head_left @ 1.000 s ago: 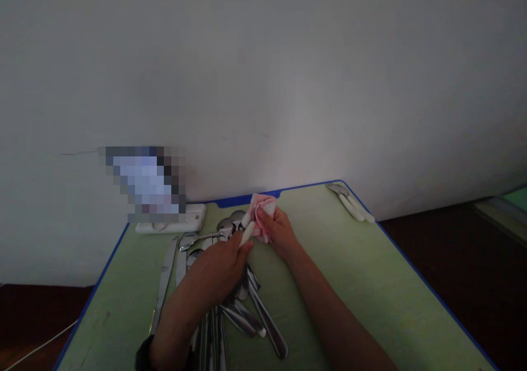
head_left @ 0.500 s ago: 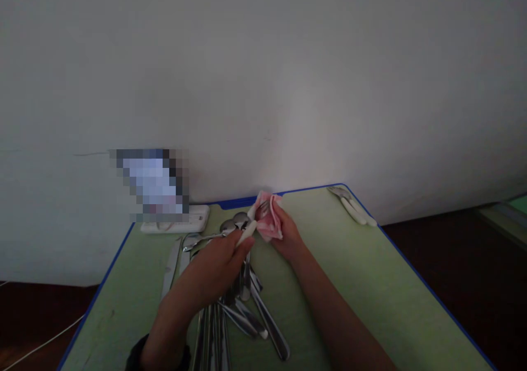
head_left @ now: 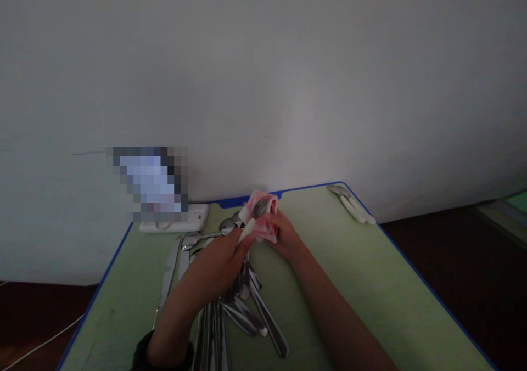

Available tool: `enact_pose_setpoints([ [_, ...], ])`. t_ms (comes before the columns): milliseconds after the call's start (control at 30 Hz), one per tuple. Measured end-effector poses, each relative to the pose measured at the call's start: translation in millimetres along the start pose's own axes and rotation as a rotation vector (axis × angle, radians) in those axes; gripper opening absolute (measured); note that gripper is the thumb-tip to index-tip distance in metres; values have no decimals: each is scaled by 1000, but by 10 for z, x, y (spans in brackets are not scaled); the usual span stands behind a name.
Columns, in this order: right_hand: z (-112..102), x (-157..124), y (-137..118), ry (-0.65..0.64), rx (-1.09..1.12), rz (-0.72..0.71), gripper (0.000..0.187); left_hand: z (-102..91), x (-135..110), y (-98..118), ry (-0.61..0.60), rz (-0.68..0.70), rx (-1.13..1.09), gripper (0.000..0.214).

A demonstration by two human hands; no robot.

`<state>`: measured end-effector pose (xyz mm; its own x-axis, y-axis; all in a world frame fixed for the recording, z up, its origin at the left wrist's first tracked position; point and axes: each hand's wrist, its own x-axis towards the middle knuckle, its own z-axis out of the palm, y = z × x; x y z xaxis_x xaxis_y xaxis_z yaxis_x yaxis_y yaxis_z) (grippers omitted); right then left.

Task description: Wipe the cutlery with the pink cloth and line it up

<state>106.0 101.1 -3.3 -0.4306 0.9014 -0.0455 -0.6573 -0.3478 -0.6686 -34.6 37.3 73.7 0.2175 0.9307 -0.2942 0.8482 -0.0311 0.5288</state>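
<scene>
My left hand [head_left: 224, 258] is closed around the white handle of a fork [head_left: 246, 231], whose metal head lies against a pink and white cloth [head_left: 265, 228]. The cloth is bunched in my right hand [head_left: 286, 236], its fingers partly hidden behind the folds. Below and around my left hand lies a pile of metal cutlery [head_left: 267, 316], with spoons at the far end and several long handles pointing toward me. A table knife [head_left: 169, 269] lies to the left of the pile, partly covered by my left forearm.
Two white-handled utensils [head_left: 352, 206] lie together at the table's far right corner; at least one looks like a fork. A blurred-out device [head_left: 150, 179] leans above a white base [head_left: 197, 217] at the back left. The green table [head_left: 370, 272] has a blue edge and meets a wall.
The cloth has shifted slightly left and opened around the fork's head, which now shows more. My left hand has barely moved and still grips the handle.
</scene>
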Motion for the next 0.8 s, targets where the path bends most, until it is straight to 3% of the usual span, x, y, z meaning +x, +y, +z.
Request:
enact_pose_setpoints([
  [300,3,24,-57,111,199,25,25,-20,9,28,20,-24,-7,33],
  [600,-48,53,-41,185,257,77,24,-28,20,15,26,-98,-12,33],
  [800,-53,24,-60,131,206,116,26,20,26,16,44,-40,-25,37],
])
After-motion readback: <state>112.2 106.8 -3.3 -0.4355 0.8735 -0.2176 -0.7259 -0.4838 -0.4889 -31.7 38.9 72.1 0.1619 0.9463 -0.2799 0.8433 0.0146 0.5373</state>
